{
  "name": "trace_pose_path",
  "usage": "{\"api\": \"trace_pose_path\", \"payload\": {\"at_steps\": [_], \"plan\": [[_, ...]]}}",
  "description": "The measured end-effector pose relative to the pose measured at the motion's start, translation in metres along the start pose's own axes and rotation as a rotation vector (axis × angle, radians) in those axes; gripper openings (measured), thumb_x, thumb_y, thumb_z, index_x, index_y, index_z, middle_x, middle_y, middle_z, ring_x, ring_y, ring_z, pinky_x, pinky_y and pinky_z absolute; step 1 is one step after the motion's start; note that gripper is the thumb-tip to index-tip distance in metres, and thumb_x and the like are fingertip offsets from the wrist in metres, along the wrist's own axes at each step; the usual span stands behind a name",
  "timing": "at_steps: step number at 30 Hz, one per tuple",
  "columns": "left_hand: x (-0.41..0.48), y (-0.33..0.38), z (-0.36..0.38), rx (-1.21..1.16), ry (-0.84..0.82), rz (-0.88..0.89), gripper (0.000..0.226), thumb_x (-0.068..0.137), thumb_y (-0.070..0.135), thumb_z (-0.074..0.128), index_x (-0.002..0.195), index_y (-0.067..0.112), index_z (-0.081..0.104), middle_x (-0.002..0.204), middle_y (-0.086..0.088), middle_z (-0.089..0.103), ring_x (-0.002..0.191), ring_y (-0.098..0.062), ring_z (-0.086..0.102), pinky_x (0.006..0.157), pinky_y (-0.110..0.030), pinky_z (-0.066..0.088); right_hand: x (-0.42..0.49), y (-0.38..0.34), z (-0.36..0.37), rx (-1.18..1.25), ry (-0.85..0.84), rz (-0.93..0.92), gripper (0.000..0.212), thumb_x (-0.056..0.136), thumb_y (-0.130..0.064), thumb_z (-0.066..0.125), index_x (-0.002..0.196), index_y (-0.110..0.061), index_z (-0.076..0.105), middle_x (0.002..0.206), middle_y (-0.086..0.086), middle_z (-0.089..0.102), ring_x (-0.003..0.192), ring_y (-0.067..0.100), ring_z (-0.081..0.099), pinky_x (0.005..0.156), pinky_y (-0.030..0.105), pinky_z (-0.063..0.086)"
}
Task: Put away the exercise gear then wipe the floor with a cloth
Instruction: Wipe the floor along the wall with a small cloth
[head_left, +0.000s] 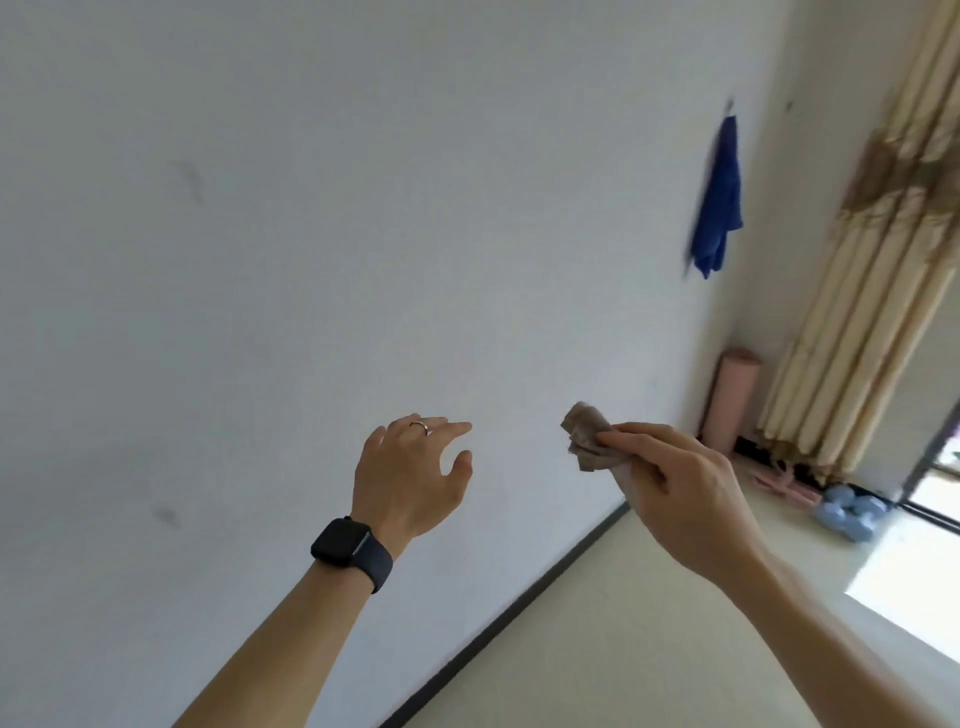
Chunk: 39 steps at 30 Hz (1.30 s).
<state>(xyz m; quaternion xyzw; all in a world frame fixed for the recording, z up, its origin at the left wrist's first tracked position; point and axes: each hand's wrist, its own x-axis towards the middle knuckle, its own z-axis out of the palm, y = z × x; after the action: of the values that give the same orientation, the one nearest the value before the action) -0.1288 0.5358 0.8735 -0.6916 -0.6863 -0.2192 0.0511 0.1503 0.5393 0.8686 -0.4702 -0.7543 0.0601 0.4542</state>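
My right hand (680, 488) grips a bunched grey-brown cloth (587, 436), held up in front of the white wall. To its left my left hand (410, 467) hangs in the air with relaxed fingers, holding nothing; a dark watch sits on its wrist. In the far corner a rolled pink mat (730, 400) stands upright against the wall. On the floor beside it lie pink handled gear (784, 480) and blue dumbbells (847, 512). The view is tilted and blurred.
A blue towel (719, 202) hangs from a hook on the wall. Beige curtains (878, 260) fall at the right beside a bright window. The pale floor (649, 623) runs along a dark skirting board (519, 608).
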Motion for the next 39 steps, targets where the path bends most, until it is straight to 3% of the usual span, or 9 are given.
{"api": "trace_pose_path", "payload": {"at_steps": [2,7,9,13,18,22,27,32,39], "plan": [[0.021,0.047,0.021,-0.050,-0.034,0.102,0.041,0.095,0.047,0.046,0.135,0.041,0.056,0.140,0.011,0.057,0.138,-0.014,0.041,0.114,-0.040,0.032,-0.018,0.030,-0.040,-0.094,0.051,0.080,0.029,0.087,-0.004,0.074,0.107,-0.025,0.078,0.110,-0.022,0.067,0.097,0.003,0.062,0.088,0.006,0.041],[0.049,0.200,0.074,-0.179,-0.105,0.390,0.038,0.095,0.043,0.050,0.131,0.037,0.061,0.136,0.009,0.061,0.130,-0.015,0.049,0.106,-0.034,0.039,-0.078,0.100,-0.152,-0.264,0.169,0.306,0.028,0.090,-0.005,0.070,0.111,-0.022,0.077,0.112,-0.016,0.068,0.091,0.001,0.060,0.085,0.004,0.041],[0.050,0.270,0.093,-0.238,-0.137,0.491,0.037,0.095,0.041,0.053,0.130,0.037,0.062,0.135,0.010,0.061,0.127,-0.015,0.052,0.102,-0.032,0.039,-0.107,0.127,-0.200,-0.296,0.238,0.408,0.027,0.092,-0.007,0.067,0.111,-0.023,0.077,0.112,-0.018,0.068,0.082,-0.001,0.059,0.081,0.011,0.044],[0.046,0.404,0.122,-0.325,-0.167,0.678,0.038,0.092,0.042,0.050,0.127,0.036,0.064,0.128,0.011,0.065,0.118,-0.015,0.056,0.099,-0.033,0.043,-0.158,0.171,-0.288,-0.421,0.373,0.540,0.028,0.092,-0.006,0.067,0.109,-0.026,0.077,0.110,-0.019,0.069,0.096,0.011,0.065,0.085,0.028,0.051],[0.047,0.536,0.157,-0.331,-0.189,0.843,0.038,0.092,0.044,0.054,0.127,0.037,0.063,0.125,0.010,0.066,0.115,-0.016,0.059,0.100,-0.038,0.044,-0.205,0.223,-0.381,-0.608,0.468,0.623,0.029,0.089,-0.003,0.070,0.109,-0.023,0.077,0.112,-0.014,0.072,0.097,0.013,0.067,0.087,0.019,0.048],[0.058,0.607,0.188,-0.346,-0.216,0.914,0.039,0.093,0.046,0.052,0.130,0.037,0.062,0.128,0.008,0.065,0.119,-0.016,0.058,0.102,-0.040,0.044,-0.220,0.263,-0.429,-0.705,0.536,0.689,0.031,0.086,0.000,0.072,0.108,-0.021,0.078,0.110,-0.015,0.069,0.096,0.015,0.068,0.086,0.010,0.041],[0.094,0.696,0.231,-0.348,-0.261,0.977,0.049,0.087,0.054,0.039,0.129,0.041,0.061,0.126,0.008,0.067,0.116,-0.019,0.059,0.100,-0.041,0.046,-0.217,0.326,-0.474,-0.760,0.575,0.767,0.031,0.089,-0.002,0.069,0.112,-0.021,0.077,0.116,-0.009,0.071,0.102,0.017,0.065,0.091,0.021,0.045],[0.135,0.792,0.264,-0.403,-0.252,1.104,0.040,0.095,0.046,0.052,0.134,0.041,0.057,0.131,0.005,0.064,0.124,-0.021,0.054,0.103,-0.037,0.040,-0.201,0.379,-0.515,-0.829,0.625,0.866,0.033,0.089,0.000,0.068,0.112,-0.021,0.077,0.117,-0.008,0.070,0.105,0.009,0.059,0.095,0.005,0.034],[0.166,0.932,0.294,-0.557,-0.305,1.317,0.040,0.094,0.045,0.053,0.133,0.039,0.058,0.134,0.009,0.063,0.127,-0.018,0.052,0.106,-0.040,0.042,-0.192,0.415,-0.567,-0.973,0.776,0.963,0.031,0.090,-0.004,0.062,0.111,-0.022,0.077,0.118,-0.011,0.070,0.109,0.015,0.064,0.101,0.025,0.043]]}}
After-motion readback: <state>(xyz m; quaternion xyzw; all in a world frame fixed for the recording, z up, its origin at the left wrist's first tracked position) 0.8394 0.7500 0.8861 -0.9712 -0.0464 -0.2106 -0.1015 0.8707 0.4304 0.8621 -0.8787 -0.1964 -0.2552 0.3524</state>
